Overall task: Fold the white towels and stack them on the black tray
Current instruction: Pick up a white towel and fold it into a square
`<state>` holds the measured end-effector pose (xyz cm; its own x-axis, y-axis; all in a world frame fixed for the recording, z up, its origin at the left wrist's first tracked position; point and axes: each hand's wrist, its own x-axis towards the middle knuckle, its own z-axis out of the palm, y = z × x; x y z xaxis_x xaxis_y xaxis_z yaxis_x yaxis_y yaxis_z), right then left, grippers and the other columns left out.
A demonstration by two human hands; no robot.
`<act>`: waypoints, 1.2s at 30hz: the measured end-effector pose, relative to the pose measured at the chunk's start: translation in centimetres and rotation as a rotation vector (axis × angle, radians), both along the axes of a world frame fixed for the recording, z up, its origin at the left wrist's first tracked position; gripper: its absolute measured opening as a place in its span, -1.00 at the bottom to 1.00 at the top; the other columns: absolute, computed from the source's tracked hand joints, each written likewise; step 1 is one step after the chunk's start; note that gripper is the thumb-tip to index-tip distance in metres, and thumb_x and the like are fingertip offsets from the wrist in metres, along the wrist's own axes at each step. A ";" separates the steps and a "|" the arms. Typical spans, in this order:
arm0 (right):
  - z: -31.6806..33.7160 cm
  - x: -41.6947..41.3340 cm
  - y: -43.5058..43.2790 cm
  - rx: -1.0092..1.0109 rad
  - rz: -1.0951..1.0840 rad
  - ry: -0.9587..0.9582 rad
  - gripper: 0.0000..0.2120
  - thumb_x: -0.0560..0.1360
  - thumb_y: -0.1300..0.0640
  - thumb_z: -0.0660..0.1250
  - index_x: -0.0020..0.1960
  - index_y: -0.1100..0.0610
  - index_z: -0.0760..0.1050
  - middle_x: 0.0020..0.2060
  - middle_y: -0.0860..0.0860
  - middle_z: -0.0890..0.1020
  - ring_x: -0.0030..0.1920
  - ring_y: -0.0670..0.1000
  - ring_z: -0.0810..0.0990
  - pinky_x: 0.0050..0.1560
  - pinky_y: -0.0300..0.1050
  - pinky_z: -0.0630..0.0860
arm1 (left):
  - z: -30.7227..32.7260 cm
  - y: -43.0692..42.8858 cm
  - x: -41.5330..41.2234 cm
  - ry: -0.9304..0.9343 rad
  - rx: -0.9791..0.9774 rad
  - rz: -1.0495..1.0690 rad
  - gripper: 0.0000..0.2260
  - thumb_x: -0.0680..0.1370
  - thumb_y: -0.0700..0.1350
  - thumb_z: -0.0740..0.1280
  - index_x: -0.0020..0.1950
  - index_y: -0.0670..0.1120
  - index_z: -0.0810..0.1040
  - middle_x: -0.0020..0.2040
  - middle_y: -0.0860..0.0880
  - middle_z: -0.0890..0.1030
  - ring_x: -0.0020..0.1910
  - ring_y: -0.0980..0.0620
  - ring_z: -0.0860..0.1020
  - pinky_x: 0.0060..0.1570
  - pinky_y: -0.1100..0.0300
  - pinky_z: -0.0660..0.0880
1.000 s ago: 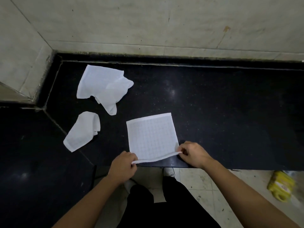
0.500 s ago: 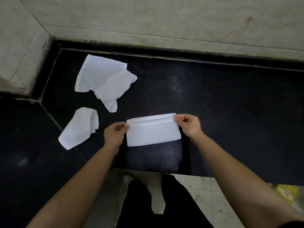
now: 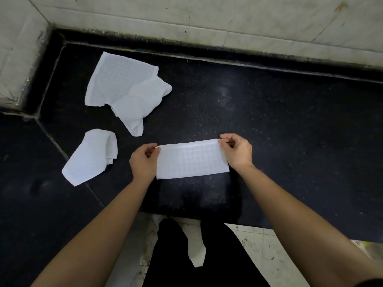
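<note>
A white checked towel (image 3: 192, 160) lies folded in half, a wide rectangle on the black counter. My left hand (image 3: 144, 160) pinches its far left corner and my right hand (image 3: 236, 151) pinches its far right corner. The towel's near part rests on a matte black tray (image 3: 192, 201) by the counter's front edge; the tray is hard to tell from the counter. A crumpled white towel (image 3: 124, 92) lies at the back left. A smaller bunched white towel (image 3: 91, 156) lies left of my left hand.
The black stone counter (image 3: 290, 131) meets a pale tiled wall (image 3: 207, 17) at the back and left. Its front edge runs below my arms, with tiled floor (image 3: 265, 255) and my dark-trousered legs beneath. A yellow object (image 3: 360, 244) shows at the lower right.
Both hands lifted the towel's near edge and carried it away from me onto the far edge, folding the flat square in half. The other two towels have not moved.
</note>
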<state>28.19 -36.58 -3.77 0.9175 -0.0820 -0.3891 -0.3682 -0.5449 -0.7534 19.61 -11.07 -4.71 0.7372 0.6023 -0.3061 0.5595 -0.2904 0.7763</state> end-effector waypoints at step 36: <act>-3.4 -5.5 5.3 -0.657 0.795 -0.443 -0.44 0.72 -0.10 -0.10 0.63 0.13 -0.01 0.62 0.17 -0.09 0.61 0.15 -0.18 0.58 0.24 -0.11 | -2.2 -2.7 -1.5 -0.039 0.806 -0.870 -0.46 0.71 0.10 -0.16 0.62 -0.13 0.07 0.62 -0.20 -0.01 0.61 -0.12 -0.05 0.52 -0.26 0.00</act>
